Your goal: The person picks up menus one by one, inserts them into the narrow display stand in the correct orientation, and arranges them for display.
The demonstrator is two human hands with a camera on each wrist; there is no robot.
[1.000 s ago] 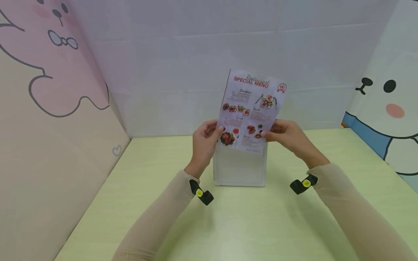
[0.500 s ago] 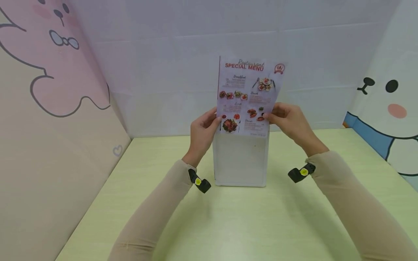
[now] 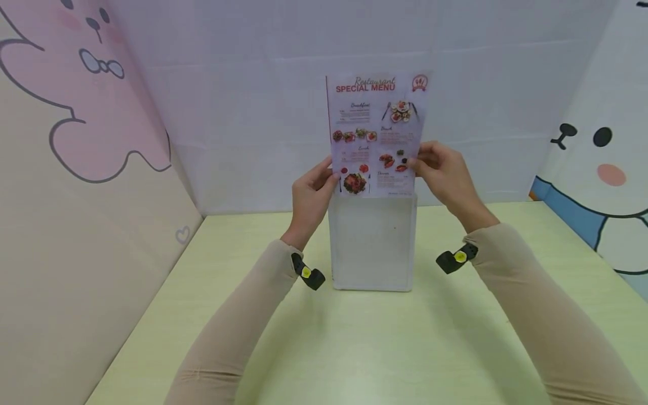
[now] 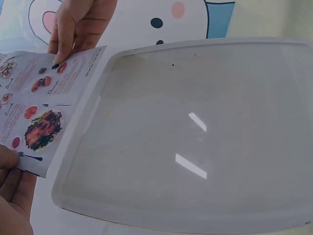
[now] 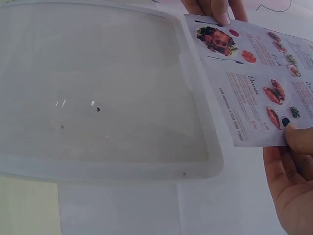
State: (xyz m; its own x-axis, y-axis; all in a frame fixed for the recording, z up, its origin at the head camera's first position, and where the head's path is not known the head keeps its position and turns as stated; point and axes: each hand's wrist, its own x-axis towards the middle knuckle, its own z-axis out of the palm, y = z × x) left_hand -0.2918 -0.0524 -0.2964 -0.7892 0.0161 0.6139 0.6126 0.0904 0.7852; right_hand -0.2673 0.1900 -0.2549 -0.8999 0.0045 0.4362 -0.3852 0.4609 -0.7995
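Observation:
A printed menu sheet [image 3: 374, 135] headed "Restaurant Special Menu" is held upright, facing me. My left hand [image 3: 312, 197] pinches its lower left edge between thumb and fingers. On the opposite edge, my right hand [image 3: 448, 177] pinches it near the lower right corner. Just below the sheet stands a white framed display stand [image 3: 373, 244] on the table. The sheet's bottom edge lies right at the stand's top rim, as the left wrist view shows with the menu [image 4: 44, 112] beside the stand's frame [image 4: 80, 127]. In the right wrist view the stand's face [image 5: 107, 88] carries only small specks.
The pale yellow-green table [image 3: 354, 343] spreads around the stand. A white cloth wall [image 3: 253, 135] rises behind it. Side panels bear cartoon animals, a pink one [image 3: 101, 129] left and a white one [image 3: 597, 169] right. A black wrist camera [image 3: 309, 274] sits on each sleeve.
Both hands have raised the menu and shifted it slightly left. It has straightened from a tilt, and more of the stand's face shows. The stand has stayed put.

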